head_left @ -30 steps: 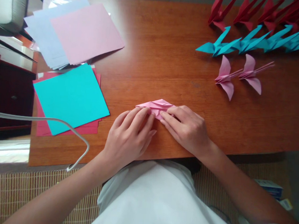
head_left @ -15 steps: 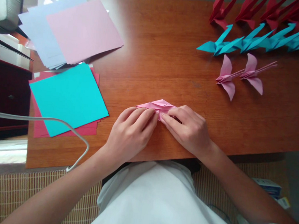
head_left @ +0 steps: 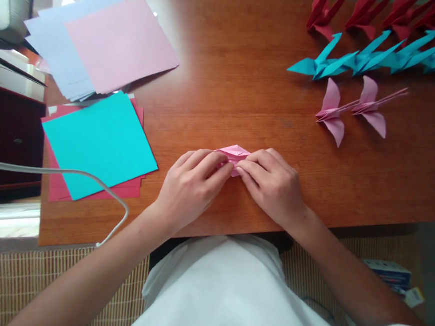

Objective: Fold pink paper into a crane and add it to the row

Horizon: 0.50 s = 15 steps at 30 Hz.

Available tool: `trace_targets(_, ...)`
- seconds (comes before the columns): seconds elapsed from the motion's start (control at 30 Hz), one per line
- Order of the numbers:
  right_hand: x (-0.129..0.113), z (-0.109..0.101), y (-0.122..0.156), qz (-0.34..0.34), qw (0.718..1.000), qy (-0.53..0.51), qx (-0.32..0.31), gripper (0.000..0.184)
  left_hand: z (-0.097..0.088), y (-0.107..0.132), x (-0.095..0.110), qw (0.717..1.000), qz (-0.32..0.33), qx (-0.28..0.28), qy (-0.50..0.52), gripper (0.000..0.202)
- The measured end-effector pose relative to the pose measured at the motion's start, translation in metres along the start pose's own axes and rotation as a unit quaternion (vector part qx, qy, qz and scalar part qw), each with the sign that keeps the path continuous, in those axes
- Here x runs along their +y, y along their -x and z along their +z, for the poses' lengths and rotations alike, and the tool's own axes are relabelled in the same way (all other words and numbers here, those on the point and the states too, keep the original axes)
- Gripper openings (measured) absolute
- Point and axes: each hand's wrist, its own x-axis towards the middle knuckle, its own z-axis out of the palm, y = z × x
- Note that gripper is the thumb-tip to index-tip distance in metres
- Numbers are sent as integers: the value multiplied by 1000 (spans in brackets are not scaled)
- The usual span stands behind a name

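Observation:
A partly folded sheet of pink origami paper (head_left: 235, 150) lies near the table's front edge, between my two hands. My left hand (head_left: 197, 181) pinches its left side, thumb and fingertips close to the middle fold. On the right side, my right hand (head_left: 272, 182) grips the paper with thumb and index finger brought together. The fingertips of both hands almost meet over the lower part of the paper. Both side corners of the paper are hidden under my fingers.
Pink and pale blue sheets (head_left: 121, 45) lie back left, with a turquoise sheet (head_left: 100, 144) on red paper (head_left: 55, 185) in front. A white cable (head_left: 69, 172) crosses there. Folded cranes in red (head_left: 323, 15), turquoise (head_left: 334, 65) and pink (head_left: 332, 112) stand at the right of the wooden table (head_left: 227, 83).
My left hand has shifted slightly, its fingers now covering the paper's left tip that showed before. My right fingertips have moved a little along the paper. The view has shifted slightly.

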Motion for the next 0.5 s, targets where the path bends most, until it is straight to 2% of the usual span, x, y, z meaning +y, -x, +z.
trace_targets(0.3, 1, 1, 4, 19, 999, -46, 2, 9, 3, -3, -1, 998, -49, -8, 44, 13)
trace_targets(0.5, 1, 2, 6, 24, 998, -57, 1, 8, 4, 2, -1, 998, -40, 2, 49, 12)
